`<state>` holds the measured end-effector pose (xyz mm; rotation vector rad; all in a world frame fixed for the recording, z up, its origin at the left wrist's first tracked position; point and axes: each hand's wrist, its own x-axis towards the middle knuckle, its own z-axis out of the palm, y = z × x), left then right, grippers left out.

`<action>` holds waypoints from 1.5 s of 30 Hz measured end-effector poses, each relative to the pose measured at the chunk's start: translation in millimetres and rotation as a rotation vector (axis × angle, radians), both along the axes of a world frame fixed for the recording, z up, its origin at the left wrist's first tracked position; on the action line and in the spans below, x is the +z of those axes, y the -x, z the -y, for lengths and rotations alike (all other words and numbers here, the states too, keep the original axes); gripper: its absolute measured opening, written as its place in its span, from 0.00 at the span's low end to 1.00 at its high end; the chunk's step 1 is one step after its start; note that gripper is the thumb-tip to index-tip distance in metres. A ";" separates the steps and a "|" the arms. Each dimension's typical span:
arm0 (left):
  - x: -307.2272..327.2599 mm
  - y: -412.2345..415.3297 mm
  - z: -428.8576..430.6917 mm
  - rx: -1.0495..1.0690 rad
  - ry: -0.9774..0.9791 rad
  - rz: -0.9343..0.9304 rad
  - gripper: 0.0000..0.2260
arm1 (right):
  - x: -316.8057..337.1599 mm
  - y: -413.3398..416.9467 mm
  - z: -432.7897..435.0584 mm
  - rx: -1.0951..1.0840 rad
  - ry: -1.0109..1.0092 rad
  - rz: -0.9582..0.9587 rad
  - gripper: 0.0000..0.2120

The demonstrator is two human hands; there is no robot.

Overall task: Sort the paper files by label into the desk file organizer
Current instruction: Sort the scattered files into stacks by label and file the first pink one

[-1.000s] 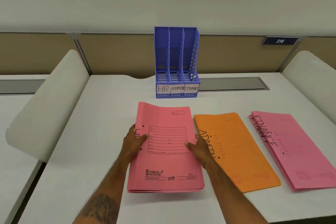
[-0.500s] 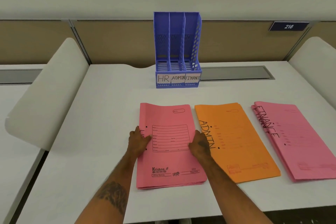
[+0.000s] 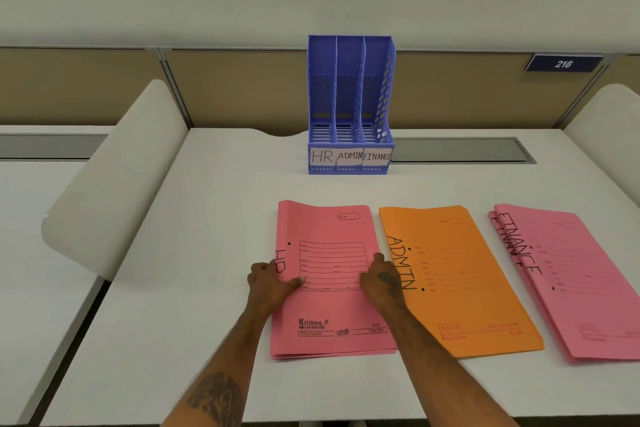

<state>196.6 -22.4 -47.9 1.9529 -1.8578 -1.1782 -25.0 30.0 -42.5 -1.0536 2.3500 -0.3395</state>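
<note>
Head camera, looking forward-down over desk [image 3: 214,253].

FINANCE stack [image 3: 585,284] cut off at right edge.

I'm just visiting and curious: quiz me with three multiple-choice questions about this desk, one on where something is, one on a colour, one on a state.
1. Which slot of the blue organizer is labelled HR?
A. left
B. middle
C. right

2. What colour is the ADMIN pile?
A. pink
B. orange
C. green

3. What are the slots holding?
A. nothing
B. one file each
C. only HR files

Answers:
1. A: the HR label sits on the left slot's front.
2. B: it lies orange between the pink HR pile and pink FINANCE pile.
3. A: all three slots show bare; the left hand and right hand grip the HR pile on the desk.
</note>
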 end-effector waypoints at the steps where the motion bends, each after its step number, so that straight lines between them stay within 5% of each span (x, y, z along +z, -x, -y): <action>1: 1.1 1.7 -0.3 0.010 0.003 -0.004 0.33 | 1.9 0.2 0.8 -0.014 0.010 0.015 0.25; 12: 60.2 33.2 12.5 0.063 0.092 -0.431 0.33 | 57.6 25.8 16.8 -0.097 0.121 0.159 0.21; 16: 98.9 45.6 25.6 0.088 0.204 -0.507 0.28 | 103.5 41.4 40.2 -0.056 0.203 0.144 0.28; 23: 157.2 79.1 26.9 0.011 0.564 -0.407 0.24 | 245.5 25.3 92.6 0.208 0.590 0.247 0.38; 30: 184.1 106.6 23.2 -0.033 0.796 -0.307 0.23 | 336.9 10.6 106.4 0.274 0.685 0.201 0.47; 45: 191.5 135.9 31.0 -0.015 0.900 -0.342 0.23 | 381.1 15.3 108.6 0.325 0.797 -0.252 0.21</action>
